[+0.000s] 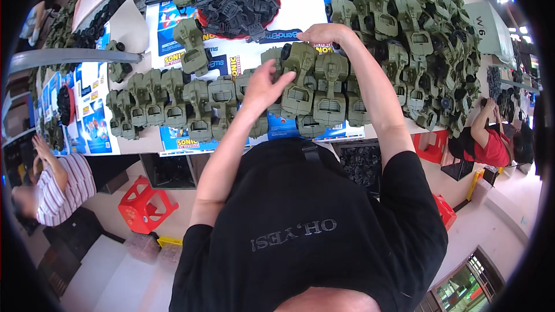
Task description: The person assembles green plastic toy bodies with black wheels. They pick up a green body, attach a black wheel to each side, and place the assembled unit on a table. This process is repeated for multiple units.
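Olive-green toy vehicles with dark wheels stand in a row along the near side of the table. My left hand (pixel 267 88) is over that row, thumb and fingers apart, beside one toy vehicle (pixel 299 72); it grips nothing. Farther out and to the right, my right hand (pixel 325 33) is at the table top behind the row, its fingertips drawn together. Whatever may be between those fingertips is too small to make out. Left of it sits a red bowl (pixel 277 18) heaped with black plastic parts (pixel 238 3).
A dense pile of olive toy vehicles (pixel 410 29) covers the table's right side. Printed blue-and-white sheets (pixel 167 14) lie under the work. A grey metal bar (pixel 75 58) crosses at left. Red stools (pixel 144 205) and two other people, one in stripes (pixel 68 188), one in red (pixel 488 147), are nearby.
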A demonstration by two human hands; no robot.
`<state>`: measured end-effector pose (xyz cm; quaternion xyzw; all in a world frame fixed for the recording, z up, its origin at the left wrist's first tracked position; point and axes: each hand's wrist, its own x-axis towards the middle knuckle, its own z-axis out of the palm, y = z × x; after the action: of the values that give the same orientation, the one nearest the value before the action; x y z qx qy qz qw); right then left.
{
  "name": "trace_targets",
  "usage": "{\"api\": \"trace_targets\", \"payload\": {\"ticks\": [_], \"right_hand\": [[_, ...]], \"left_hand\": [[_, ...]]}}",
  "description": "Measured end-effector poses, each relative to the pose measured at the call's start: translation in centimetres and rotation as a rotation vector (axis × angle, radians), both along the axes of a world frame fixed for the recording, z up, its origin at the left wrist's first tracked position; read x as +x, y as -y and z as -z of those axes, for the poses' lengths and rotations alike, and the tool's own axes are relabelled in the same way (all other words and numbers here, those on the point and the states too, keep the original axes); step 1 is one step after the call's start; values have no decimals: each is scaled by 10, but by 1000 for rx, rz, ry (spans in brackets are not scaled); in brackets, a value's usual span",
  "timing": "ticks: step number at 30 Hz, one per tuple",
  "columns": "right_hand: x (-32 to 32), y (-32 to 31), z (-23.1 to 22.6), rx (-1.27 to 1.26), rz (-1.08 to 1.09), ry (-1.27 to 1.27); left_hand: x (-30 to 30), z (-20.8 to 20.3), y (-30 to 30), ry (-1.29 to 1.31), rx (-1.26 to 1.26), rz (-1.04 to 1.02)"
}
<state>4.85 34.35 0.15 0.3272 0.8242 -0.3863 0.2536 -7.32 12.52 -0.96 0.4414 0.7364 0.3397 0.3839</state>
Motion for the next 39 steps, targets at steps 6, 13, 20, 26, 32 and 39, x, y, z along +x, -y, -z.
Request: {"api": "trace_targets", "payload": {"ticks": [6, 13, 20, 26, 32, 39], "right_hand": [[20, 12, -22, -388, 328, -84], [29, 47, -61, -290, 183, -351], [-7, 3, -24, -146, 392, -447], [-103, -35, 56, 489, 400, -451], [-133, -45, 73, 620, 326, -350], [-110, -40, 33, 786, 338, -577]], "left_hand": [[33, -12, -16, -305, -110, 56], [19, -10, 1, -98, 91, -42], [-36, -33, 63, 935, 159, -113], [-44, -37, 101, 1203, 198, -83], [-45, -56, 115, 1022, 293, -163], [-58, -57, 119, 800, 116, -112]]}}
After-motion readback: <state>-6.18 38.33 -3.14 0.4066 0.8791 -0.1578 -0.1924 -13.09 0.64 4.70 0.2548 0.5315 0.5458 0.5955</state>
